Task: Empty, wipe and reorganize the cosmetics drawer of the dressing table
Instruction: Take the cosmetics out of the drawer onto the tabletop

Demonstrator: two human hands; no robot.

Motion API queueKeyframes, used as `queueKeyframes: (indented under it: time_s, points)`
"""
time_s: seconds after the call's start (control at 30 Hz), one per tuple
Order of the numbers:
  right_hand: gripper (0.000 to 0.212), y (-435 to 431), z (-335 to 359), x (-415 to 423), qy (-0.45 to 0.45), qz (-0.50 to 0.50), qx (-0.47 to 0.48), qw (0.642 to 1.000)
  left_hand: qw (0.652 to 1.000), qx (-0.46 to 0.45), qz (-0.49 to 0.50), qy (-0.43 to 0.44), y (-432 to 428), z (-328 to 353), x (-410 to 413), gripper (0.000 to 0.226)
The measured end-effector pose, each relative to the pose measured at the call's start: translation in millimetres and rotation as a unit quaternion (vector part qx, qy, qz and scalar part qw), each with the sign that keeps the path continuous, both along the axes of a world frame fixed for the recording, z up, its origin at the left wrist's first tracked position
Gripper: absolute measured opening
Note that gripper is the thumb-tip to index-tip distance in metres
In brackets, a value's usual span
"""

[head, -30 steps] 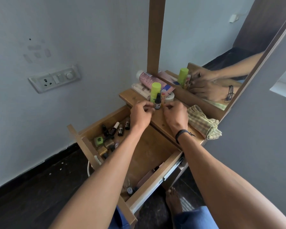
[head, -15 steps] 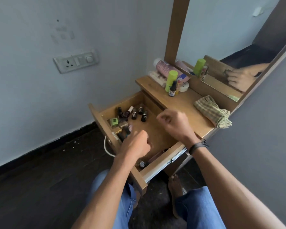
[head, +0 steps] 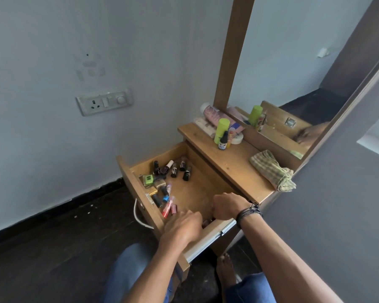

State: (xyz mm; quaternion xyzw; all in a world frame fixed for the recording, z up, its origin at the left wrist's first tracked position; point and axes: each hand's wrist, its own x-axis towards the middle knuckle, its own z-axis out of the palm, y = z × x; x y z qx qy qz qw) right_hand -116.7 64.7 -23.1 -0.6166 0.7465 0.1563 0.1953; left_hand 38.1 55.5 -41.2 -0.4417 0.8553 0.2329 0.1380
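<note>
The wooden drawer [head: 134,189] of the dressing table stands pulled out. Several nail polish bottles [head: 176,168] lie at its far left, with a green bottle [head: 148,179] and red tubes [head: 168,208] along the left wall. My left hand [head: 182,226] reaches down into the near left part of the drawer, right beside the red tubes. My right hand [head: 227,206] is curled over the near right part, its fingers hidden below the knuckles. What either hand touches is hidden. A checked cloth [head: 271,170] lies bunched on the table top [head: 234,169].
On the table top's far end stand a green bottle [head: 221,130], a small dark dropper bottle [head: 222,144], a white jar [head: 236,139] and a pink tube [head: 212,114], against the mirror [head: 293,73]. A white cable [head: 138,216] hangs below the drawer. My bare foot [head: 225,273] is under it.
Both hands left the dropper bottle on the table top and came down into the near part of the drawer. My view has swung left and back.
</note>
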Motion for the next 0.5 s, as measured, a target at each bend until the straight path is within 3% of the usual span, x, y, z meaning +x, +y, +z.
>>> queueKeyframes:
  time_s: [0.23, 0.37, 0.5]
  points:
    - [0.036, -6.1, 9.1, 2.5, -0.063, 0.0, 0.06, 0.996, 0.996, 0.086, 0.015, -0.014, -11.0, -9.6, -3.1, 0.036]
    - [0.032, -8.7, 8.2, -3.7, -0.056, 0.064, 0.069, 0.994, 0.995, 0.092, 0.02, -0.019, -12.5, -7.8, -2.5, 0.048]
    - [0.027, -6.8, 9.2, -6.2, -0.118, 0.039, 0.055, 0.991, 0.995, 0.092, 0.037, 0.0, -13.9, -4.7, -2.1, 0.037]
